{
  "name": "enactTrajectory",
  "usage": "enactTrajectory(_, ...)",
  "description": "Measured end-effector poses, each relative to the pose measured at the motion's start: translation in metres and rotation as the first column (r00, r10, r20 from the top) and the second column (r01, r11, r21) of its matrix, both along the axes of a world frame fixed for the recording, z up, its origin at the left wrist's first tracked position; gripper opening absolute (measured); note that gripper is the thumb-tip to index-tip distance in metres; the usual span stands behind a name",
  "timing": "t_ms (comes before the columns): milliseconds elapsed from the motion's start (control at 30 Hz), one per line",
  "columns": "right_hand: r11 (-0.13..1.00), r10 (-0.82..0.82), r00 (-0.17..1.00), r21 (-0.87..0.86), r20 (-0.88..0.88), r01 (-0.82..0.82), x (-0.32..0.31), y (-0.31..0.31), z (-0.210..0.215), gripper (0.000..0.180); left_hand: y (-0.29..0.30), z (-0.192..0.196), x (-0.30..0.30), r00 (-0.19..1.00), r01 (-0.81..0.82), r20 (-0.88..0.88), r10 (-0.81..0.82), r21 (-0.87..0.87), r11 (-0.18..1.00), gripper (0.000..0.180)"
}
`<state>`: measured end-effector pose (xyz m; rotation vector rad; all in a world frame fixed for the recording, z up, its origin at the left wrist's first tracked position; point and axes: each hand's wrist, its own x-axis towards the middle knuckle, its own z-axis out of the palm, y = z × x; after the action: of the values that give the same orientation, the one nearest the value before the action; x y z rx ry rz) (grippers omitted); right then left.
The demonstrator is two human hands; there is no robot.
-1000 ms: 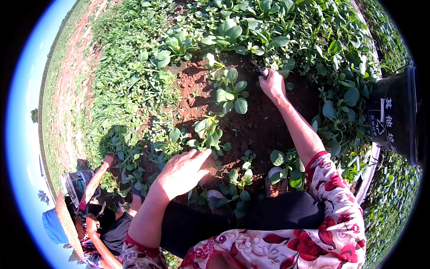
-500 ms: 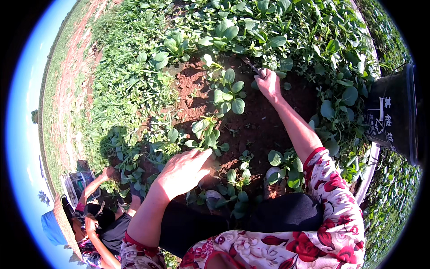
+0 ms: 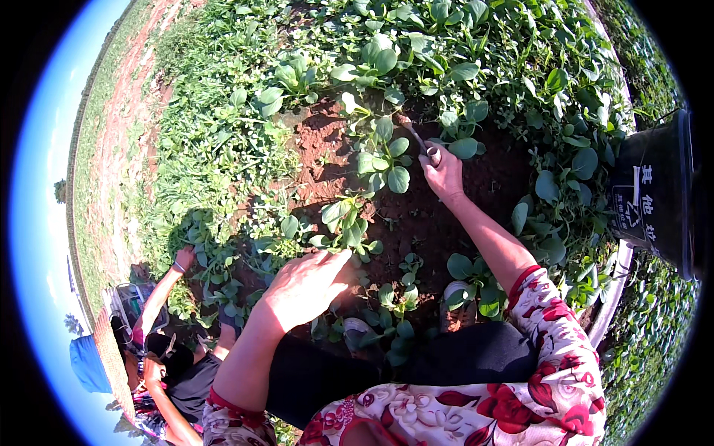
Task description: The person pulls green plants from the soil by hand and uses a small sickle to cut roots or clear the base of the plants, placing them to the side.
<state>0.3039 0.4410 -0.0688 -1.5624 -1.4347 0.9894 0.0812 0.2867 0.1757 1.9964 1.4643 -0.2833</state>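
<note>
White label [image 3: 632, 204] on black bucket [image 3: 662, 171]

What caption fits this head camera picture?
Right hand digs red soil with a small tool; open left hand hovers over leafy seedlings.

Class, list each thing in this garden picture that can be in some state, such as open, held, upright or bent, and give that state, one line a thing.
Right hand: shut around a small tool, arm stretched forward.
Small tool: held, tip down at the soil among leaves.
Left hand: open, fingers spread, holding nothing, over the leafy plants.
Black bucket: upright at the right edge.
Co-worker's hand: reaching into plants; grip unclear.
</note>
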Motion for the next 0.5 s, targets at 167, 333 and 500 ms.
enactTrajectory(167, 0.944, 0.303, 0.921, -0.21, 0.244, -0.255, 0.023, -0.061, 0.034, 0.039, 0.002, -0.002, -0.002, 1.0, 0.013, 0.019, -0.013, -0.003, 1.0, 0.048)
enactTrajectory(333, 0.905, 0.32, 0.89, 0.173, 0.326, -0.389, 0.014, 0.003, 0.05, 0.029, 0.004, -0.001, -0.003, 0.999, 0.023, 0.048, -0.024, 0.033, 0.999, 0.048)
enactTrajectory(500, 0.65, 0.363, 0.304, -0.006, 0.881, -0.76, -0.04, 0.121, 0.008, 0.016, 0.012, -0.001, 0.001, 0.996, 0.037, 0.075, -0.038, 0.018, 0.999, 0.045)
